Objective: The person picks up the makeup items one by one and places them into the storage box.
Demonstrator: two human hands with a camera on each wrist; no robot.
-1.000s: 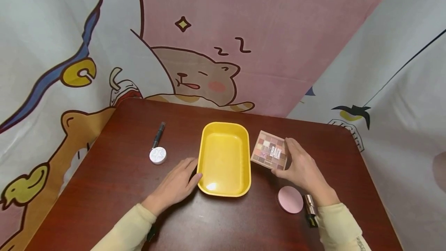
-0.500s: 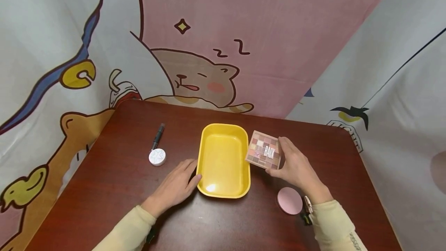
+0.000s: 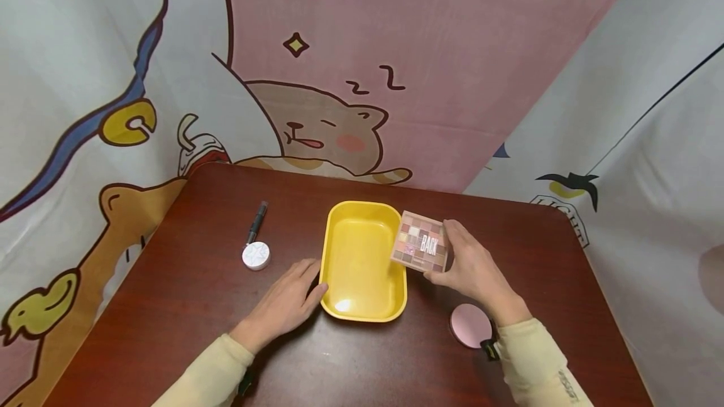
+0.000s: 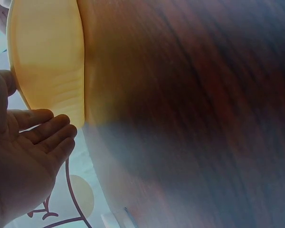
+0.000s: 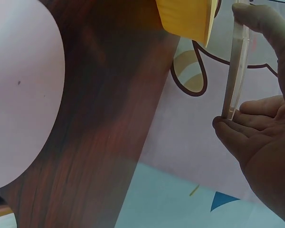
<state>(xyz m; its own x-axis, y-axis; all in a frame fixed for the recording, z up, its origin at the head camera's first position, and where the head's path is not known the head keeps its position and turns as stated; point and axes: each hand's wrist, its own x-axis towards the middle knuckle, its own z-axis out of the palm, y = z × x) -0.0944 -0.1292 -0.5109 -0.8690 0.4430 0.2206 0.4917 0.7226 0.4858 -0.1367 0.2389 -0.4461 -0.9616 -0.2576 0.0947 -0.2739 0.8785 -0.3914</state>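
My right hand grips an eyeshadow palette by its right side, thumb near the front corner and fingers at the back. Printed colour squares and the word BACK show on its face. The palette's left edge overlaps the right rim of a yellow tray in the head view. Seen from the right wrist, the palette is edge-on between thumb and fingertips, off the table. My left hand holds the tray's left side, thumb at the rim. Its fingers lie along the outer wall in the left wrist view.
A pink round compact lies below my right hand. Beside it, a black-ended tube is mostly hidden by the right wrist. To the left are a white round case with a star and a dark pen-like stick. A printed curtain borders the table.
My right hand has carried the eyeshadow palette leftward, from beside the tray to over its right rim. My left hand and the tray have stayed put.
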